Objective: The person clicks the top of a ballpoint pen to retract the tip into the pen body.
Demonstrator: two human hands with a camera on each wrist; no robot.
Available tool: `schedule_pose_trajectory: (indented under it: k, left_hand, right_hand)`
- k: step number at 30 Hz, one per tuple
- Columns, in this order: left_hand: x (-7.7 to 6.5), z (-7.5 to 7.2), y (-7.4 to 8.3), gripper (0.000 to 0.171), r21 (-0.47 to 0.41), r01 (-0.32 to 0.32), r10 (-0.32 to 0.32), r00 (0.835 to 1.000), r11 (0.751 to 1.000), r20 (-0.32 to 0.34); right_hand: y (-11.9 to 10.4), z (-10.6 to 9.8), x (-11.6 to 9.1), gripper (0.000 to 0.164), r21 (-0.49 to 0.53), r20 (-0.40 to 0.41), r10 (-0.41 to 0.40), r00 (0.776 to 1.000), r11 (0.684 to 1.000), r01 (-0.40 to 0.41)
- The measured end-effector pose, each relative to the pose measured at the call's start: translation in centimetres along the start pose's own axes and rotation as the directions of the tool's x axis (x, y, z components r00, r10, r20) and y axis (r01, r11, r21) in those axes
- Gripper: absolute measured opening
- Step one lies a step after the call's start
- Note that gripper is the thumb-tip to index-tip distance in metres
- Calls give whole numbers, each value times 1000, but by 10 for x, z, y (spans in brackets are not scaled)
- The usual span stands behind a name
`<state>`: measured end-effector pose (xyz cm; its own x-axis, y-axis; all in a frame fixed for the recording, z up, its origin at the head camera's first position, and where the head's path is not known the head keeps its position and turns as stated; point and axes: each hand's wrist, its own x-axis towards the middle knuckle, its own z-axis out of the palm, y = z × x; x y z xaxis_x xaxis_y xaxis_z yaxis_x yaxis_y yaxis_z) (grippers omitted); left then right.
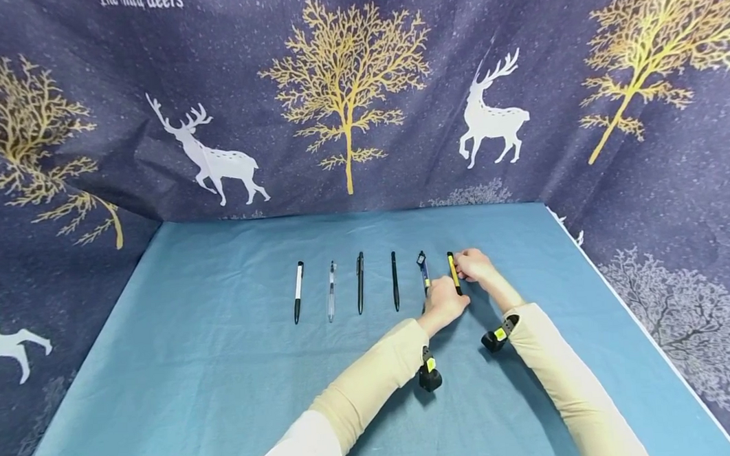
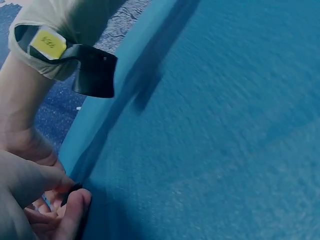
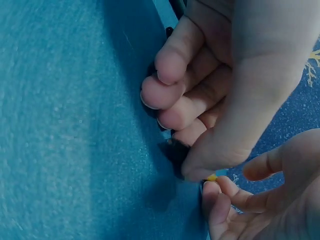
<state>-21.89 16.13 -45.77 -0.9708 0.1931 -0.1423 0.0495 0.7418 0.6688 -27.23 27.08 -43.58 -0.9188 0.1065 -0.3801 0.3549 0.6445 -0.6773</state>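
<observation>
A yellow pen (image 1: 454, 271) with black ends lies at the right end of a row of pens. My left hand (image 1: 444, 302) pinches its near black end (image 3: 176, 150) between thumb and finger. On the pen's right side is my right hand (image 1: 475, 265), its fingertips holding the yellow barrel (image 3: 212, 177). Seen from the left wrist, the left hand (image 2: 20, 187) covers most of the pen. A blue pen (image 1: 424, 269) lies just left of it, its lower part hidden behind the left hand.
Left along the row lie a thin black pen (image 1: 395, 281), a black pen with a clip (image 1: 360, 283), a clear pen (image 1: 331, 292) and a white pen with a black grip (image 1: 299, 292). A blue cloth (image 1: 224, 373) covers the table. Behind hangs a deer-patterned curtain (image 1: 399, 178).
</observation>
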Motion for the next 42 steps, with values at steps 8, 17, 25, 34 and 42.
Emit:
schedule_pose_trajectory:
  k: [8, 17, 25, 34, 42]
  left_hand:
    - [12, 0, -5, 18, -371, 196, -161, 979, 908, 123]
    - [4, -10, -6, 8, -600, 270, -148, 958, 753, 245]
    - [1, -12, -7, 17, -719, 277, -74, 951, 638, 301]
    - [4, -2, -11, 40, -781, 283, -5, 941, 557, 337]
    - [6, 2, -12, 23, -780, 277, -32, 949, 561, 314]
  right_hand:
    - [-1, -3, -5, 41, 31, -3, -30, 1000, 999, 30]
    - [5, -4, 6, 43, 102, 22, -28, 999, 994, 26]
    - [7, -5, 6, 43, 420, 124, -55, 991, 907, -2]
    - [5, -8, 9, 41, 785, 364, -103, 925, 569, -245]
    - [1, -8, 12, 46, 828, 437, -126, 891, 443, -344]
